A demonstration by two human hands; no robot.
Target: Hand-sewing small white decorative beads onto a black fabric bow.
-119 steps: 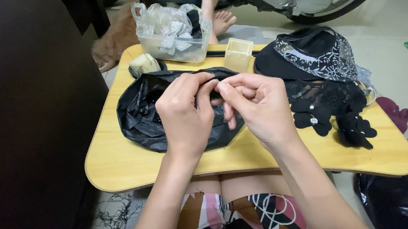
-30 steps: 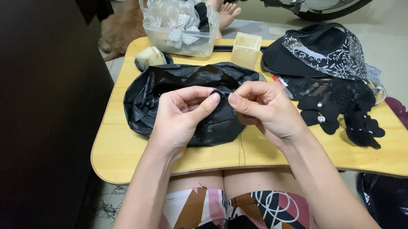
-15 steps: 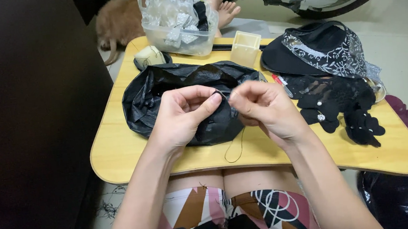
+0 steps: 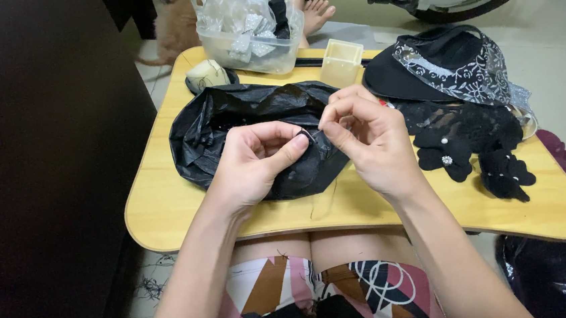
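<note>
At frame centre, the left hand [image 4: 253, 165] grip pinches a small black piece [image 4: 304, 136]; the right hand [image 4: 369, 139] grip pinches thread [image 4: 329, 192] over the black bag [image 4: 253, 124] on the worktop [image 4: 165, 202].

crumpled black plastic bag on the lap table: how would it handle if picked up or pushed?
The crumpled black plastic bag is creased and slumped flat, so it would probably flop and deform. The film looks thin, so it is likely light. On the smooth yellow wooden lap table, a push would likely bunch or slide it, not roll it.
</note>
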